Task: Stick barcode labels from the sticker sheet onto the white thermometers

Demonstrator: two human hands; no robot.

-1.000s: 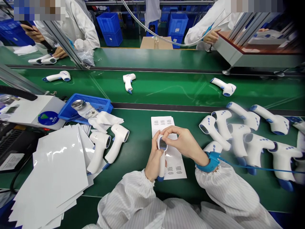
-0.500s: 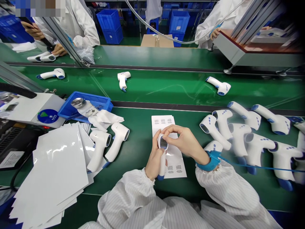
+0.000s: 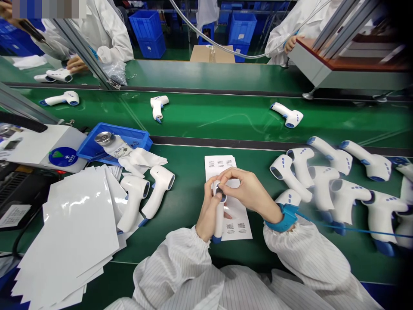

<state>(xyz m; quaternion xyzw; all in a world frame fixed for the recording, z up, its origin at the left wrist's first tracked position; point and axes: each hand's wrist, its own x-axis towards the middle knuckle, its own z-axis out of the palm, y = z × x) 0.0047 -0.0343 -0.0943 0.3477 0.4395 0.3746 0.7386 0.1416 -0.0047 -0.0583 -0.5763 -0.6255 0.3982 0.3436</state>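
A white infrared thermometer with a blue handle end stands in my left hand, fingers wrapped round it. My left thumb lies over the lower part of its dark screen. My right hand is closed in a pinch at the top of the thermometer's head; anything small between those fingertips is hidden. A blue wrist strap is on my right wrist. Beneath both hands lies a white sheet with printed labels.
Several thermometers lie at right, and two more at left beside a stack of white sheets. A blue tray holds a bottle. Three thermometers lie on the green conveyor. Co-workers sit beyond it.
My left thumb has moved up onto the screen, and the thermometer has turned slightly. The thermometers on the conveyor have shifted left. A co-worker's hand at far left has risen with a dark object.
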